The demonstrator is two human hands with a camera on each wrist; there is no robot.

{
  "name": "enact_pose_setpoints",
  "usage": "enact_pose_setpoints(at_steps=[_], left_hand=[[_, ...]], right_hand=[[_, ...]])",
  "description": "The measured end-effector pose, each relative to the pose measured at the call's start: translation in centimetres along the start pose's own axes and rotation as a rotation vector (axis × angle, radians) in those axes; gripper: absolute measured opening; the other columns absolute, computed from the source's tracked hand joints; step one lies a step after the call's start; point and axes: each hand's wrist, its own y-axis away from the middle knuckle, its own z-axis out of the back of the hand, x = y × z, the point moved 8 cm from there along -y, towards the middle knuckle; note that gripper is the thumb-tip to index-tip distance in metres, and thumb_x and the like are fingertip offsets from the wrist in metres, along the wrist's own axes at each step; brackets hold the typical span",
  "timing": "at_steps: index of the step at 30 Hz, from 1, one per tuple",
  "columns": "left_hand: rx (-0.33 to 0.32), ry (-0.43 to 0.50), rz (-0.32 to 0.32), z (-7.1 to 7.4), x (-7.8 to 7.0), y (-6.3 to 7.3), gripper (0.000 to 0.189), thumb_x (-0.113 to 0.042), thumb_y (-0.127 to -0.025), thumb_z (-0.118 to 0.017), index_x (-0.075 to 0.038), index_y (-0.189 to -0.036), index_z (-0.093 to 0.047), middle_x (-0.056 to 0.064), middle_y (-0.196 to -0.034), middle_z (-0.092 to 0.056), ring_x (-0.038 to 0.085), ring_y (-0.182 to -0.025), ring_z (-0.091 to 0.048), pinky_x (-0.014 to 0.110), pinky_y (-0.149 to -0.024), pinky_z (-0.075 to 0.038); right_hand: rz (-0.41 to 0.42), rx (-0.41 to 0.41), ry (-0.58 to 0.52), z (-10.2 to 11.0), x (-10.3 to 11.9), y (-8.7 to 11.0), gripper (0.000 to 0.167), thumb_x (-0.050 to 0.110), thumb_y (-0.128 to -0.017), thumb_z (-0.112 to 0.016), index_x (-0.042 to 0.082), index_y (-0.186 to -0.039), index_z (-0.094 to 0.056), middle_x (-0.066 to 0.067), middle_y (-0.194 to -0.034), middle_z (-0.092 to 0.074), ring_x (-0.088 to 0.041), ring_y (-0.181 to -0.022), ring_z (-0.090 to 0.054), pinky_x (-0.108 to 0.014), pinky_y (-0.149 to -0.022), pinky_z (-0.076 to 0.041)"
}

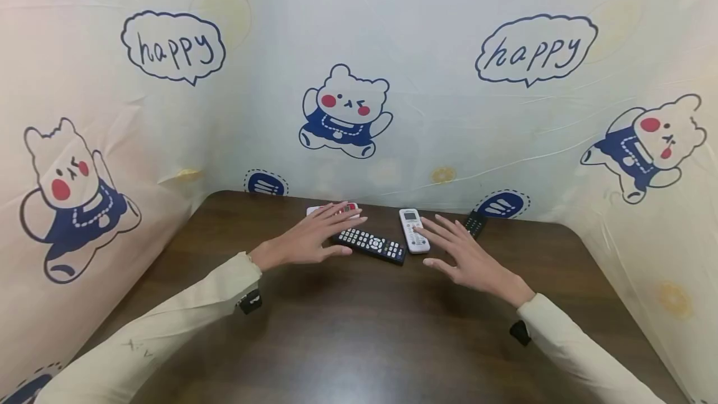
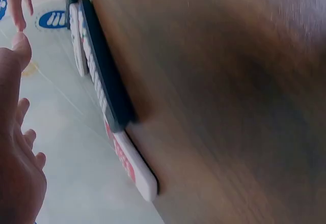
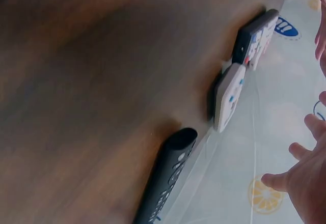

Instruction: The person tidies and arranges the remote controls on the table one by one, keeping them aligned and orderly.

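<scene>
My left hand (image 1: pixel 311 234) is spread with straight fingers above a white remote with red buttons (image 1: pixel 352 207), partly hiding it. In the left wrist view a gap shows between that hand and the remotes. A black remote with pale buttons (image 1: pixel 373 245) lies just right of the left fingertips. To its right is a white remote with a small screen (image 1: pixel 411 223). My right hand (image 1: pixel 468 254), fingers also extended, hovers beside the white remote, one fingertip overlapping its edge in the head view. Behind its fingers lies a slim black remote (image 1: pixel 475 223), partly covered. Both hands hold nothing.
The dark wooden table (image 1: pixel 336 329) carries the remotes near its far edge. A pale curtain (image 1: pixel 426 92) with printed bears and lettering surrounds the table at the back and both sides. Black wrist-worn devices (image 1: pixel 250 302) sit under both sleeves.
</scene>
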Motion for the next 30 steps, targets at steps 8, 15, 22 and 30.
enact_pose_setpoints(at_steps=[8,15,22,30], left_hand=[[-0.031,-0.007,0.019,0.5,2.5,-0.4,0.068,-0.048,-0.105,-0.058,-0.026,-0.165,-0.034,0.003,-0.172,-0.031,0.031,-0.163,-0.013,0.062,-0.13,-0.015],[-0.019,0.03,0.121,0.7,5.3,-0.1,0.068,-0.042,-0.104,-0.063,-0.025,-0.164,-0.037,0.002,-0.171,-0.032,0.034,-0.161,-0.017,0.065,-0.128,-0.015],[-0.026,0.123,0.204,0.8,8.1,-0.3,0.068,-0.037,-0.102,-0.066,-0.029,-0.163,-0.037,0.009,-0.169,-0.036,0.038,-0.151,-0.038,0.068,-0.12,-0.033],[-0.009,0.233,0.308,-0.1,11.0,-0.2,0.061,-0.044,-0.104,-0.06,-0.039,-0.161,-0.037,0.006,-0.165,-0.04,0.036,-0.14,-0.046,0.066,-0.115,-0.042]], right_hand=[[0.013,-0.01,0.024,0.7,-1.4,-0.6,0.06,0.03,-0.108,-0.06,0.02,-0.163,-0.039,-0.006,-0.172,-0.03,-0.035,-0.161,-0.016,-0.068,-0.127,-0.011],[0.026,-0.015,0.03,1.2,-3.1,-0.8,0.057,0.008,-0.108,-0.053,0.016,-0.162,-0.04,-0.009,-0.17,-0.033,-0.037,-0.159,-0.021,-0.074,-0.124,-0.014],[0.008,-0.003,0.096,1.2,-5.2,-0.8,0.057,-0.003,-0.102,-0.055,0.012,-0.157,-0.048,-0.015,-0.168,-0.036,-0.043,-0.156,-0.026,-0.076,-0.121,-0.017],[-0.052,0.029,0.186,1.1,-7.3,-0.3,0.058,-0.009,-0.1,-0.051,0.009,-0.155,-0.05,-0.017,-0.166,-0.038,-0.044,-0.15,-0.034,-0.077,-0.116,-0.029]])
